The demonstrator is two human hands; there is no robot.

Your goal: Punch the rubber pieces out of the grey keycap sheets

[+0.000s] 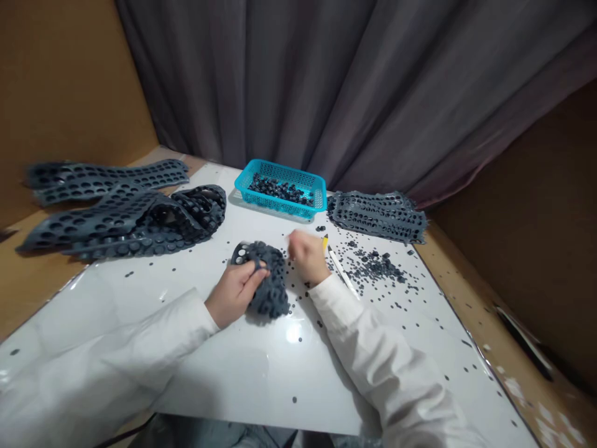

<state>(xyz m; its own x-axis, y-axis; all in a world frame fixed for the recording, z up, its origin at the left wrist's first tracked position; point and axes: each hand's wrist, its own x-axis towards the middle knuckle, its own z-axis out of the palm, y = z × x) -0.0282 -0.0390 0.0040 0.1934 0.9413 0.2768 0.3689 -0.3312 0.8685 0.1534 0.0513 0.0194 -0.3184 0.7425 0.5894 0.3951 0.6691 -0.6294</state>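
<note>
My left hand (236, 291) grips a crumpled dark grey rubber sheet (267, 277) studded with small round pieces, pressing it onto the white table (261, 367). Just right of the sheet, my right hand (306, 254) is closed in a loose fist; its fingers are smeared by motion, and what they hold, if anything, is hidden. A yellow-tipped knife (336, 260) lies on the table beside my right hand. Both arms wear white sleeves.
A blue basket (280, 187) with several dark round pieces stands at the back. Emptied perforated sheets (124, 214) pile at the left, another studded sheet (377, 214) lies at the back right. Loose round pieces (375, 267) scatter over the right. A grey curtain hangs behind.
</note>
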